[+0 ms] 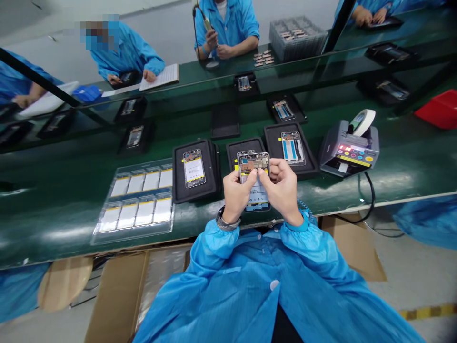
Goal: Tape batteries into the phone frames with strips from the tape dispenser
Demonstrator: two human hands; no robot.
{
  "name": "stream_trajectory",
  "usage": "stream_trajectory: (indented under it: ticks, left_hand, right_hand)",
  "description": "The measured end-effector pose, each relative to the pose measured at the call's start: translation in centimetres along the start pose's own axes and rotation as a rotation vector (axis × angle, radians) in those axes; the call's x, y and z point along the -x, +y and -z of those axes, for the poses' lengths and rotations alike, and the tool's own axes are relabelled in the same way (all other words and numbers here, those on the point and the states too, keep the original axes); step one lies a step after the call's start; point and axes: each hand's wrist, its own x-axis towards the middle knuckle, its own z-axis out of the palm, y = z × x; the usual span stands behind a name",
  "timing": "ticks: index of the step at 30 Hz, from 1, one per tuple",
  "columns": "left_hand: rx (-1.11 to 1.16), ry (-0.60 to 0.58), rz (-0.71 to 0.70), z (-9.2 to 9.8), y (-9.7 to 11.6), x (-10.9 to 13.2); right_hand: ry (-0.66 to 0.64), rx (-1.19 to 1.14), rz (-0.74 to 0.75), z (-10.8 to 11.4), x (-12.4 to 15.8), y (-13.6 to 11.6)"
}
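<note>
Between my left hand (235, 193) and my right hand (283, 188) is an opened smartphone (259, 194), its circuit board at the top and a white battery below. Both hands are closed on its sides, and the thumbs press near the board's lower edge. Behind it, partly hidden, a black foam tray (232, 150) holds another opened phone. To the left, a stack of black trays (212, 166) carries a phone with a white battery (193, 167). On the right, another tray (273, 138) bears a phone frame with blue-and-white strips (293, 148).
A clear plastic tray (134, 234) of several white batteries lies at the left. A tape dispenser (348, 150) stands at the right, its cable hanging over the table edge. More phone trays line the belt. Co-workers in blue sit opposite; a red bin (439, 109) is far right.
</note>
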Motion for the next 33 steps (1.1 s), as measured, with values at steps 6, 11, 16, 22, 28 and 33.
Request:
stream_trajectory:
  ticks: [6, 11, 16, 22, 28, 33]
  left_hand:
    - [0.169, -0.231, 0.147, 0.9, -1.0, -0.4]
    - [0.211, -0.433, 0.233, 1.7, -3.0, 0.1]
    - [0.197, -0.369, 0.247, 2.2, -3.3, 0.0]
    - [0.223, -0.281, 0.249, 2.1, -2.7, -1.4]
    - [0.249, -0.285, 0.252, 1.0, -2.9, -1.5]
    - [0.278, -0.237, 0.234, 0.7, -3.2, -1.7]
  right_hand:
    - [0.025, -0.052, -0.056, 0.5, -0.6, 0.0]
    - [0.097, -0.069, -0.113, 1.7, -1.2, 0.7]
    - [0.497, 0.157, -0.117, 10.2, -0.7, 1.9]
    - [0.743, 0.199, -0.225, 20.4, -2.0, 4.4]
    - [0.707, 0.2, -0.26, 20.8, -3.4, 6.0]
    - [0.692, 0.193, -0.202, 19.6, -2.1, 5.0]
